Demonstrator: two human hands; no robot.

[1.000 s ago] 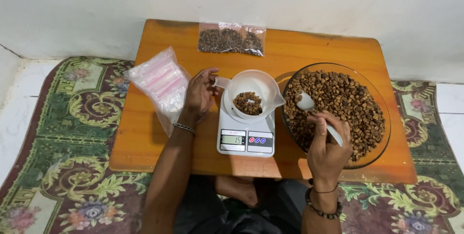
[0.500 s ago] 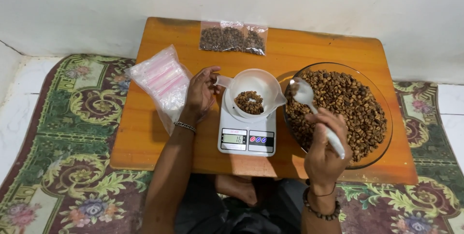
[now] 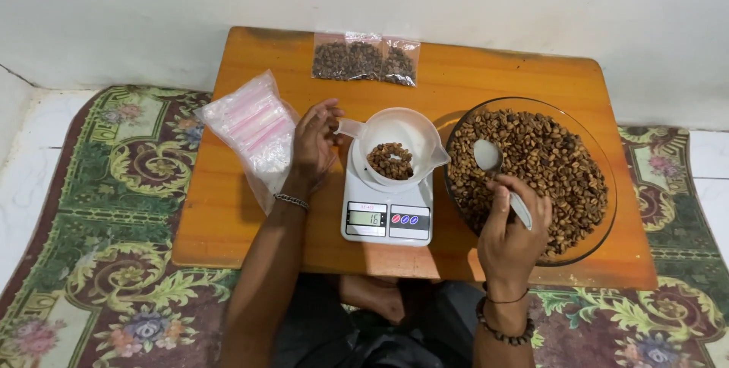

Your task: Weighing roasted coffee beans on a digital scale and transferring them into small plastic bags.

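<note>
Weighing out brown seeds from glass bowl [image 3: 600, 186] into white measuring cup [image 3: 395, 136] on digital kitchen scale [image 3: 387, 212], centre of low wooden table [image 3: 243, 224]. Left hand [image 3: 315, 144] closed on cup handle at left side, steadying cup on scale platform. Right hand [image 3: 510, 231] closed around handle of white spoon [image 3: 490, 157], scoop apparently empty, raised over left edge of seed heap. Small portion of seeds [image 3: 390, 161] lying in cup bottom. Next move, by judgement: dipping spoon into bowl, lifting level load, tipping over cup without knocking scale. Stack of empty zip bags [image 3: 254, 126] left of cup; filled seed bags [image 3: 364, 60] at far edge.
</note>
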